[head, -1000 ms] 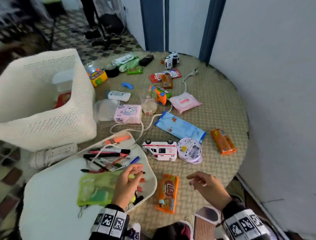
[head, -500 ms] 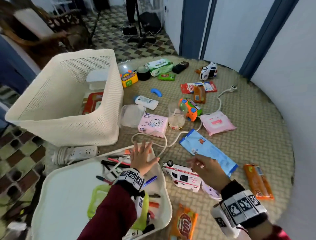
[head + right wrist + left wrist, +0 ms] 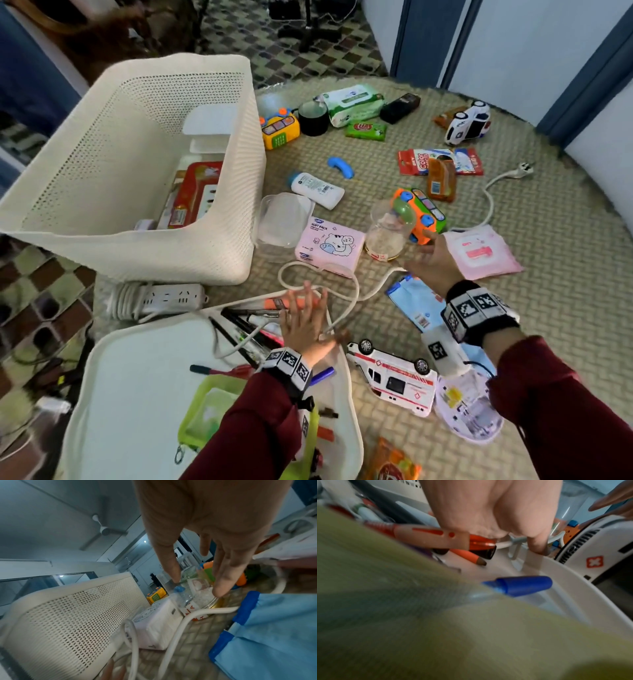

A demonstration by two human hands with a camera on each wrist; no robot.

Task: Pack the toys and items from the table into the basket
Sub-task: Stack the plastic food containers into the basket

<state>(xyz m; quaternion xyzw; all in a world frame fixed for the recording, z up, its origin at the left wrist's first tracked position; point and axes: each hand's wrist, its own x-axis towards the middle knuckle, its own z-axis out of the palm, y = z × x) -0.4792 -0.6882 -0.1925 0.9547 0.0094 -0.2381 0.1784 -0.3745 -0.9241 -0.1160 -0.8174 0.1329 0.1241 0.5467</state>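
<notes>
The right hand point(image 3: 433, 260) is held spread, fingers straight and empty, just short of the clear glass jar point(image 3: 387, 236), which stands upside down on its gold lid on the desk point(image 3: 548, 308), right of the basket point(image 3: 137, 171). The jar lies directly ahead of the right fingertips point(image 3: 221, 588), its long axis upright, so a grasp around its side is judged to be the likely next move. The right hand is clearly the nearer one. The left hand point(image 3: 303, 318), flat with straight fingers and holding nothing, is seen nearer the person than the basket, over the far corner of a white tray point(image 3: 144, 377) of pens and a loop of white cord point(image 3: 342, 291). In the basket, a red flat box point(image 3: 195, 195) and white containers are already held. Many items remain on the desk.
</notes>
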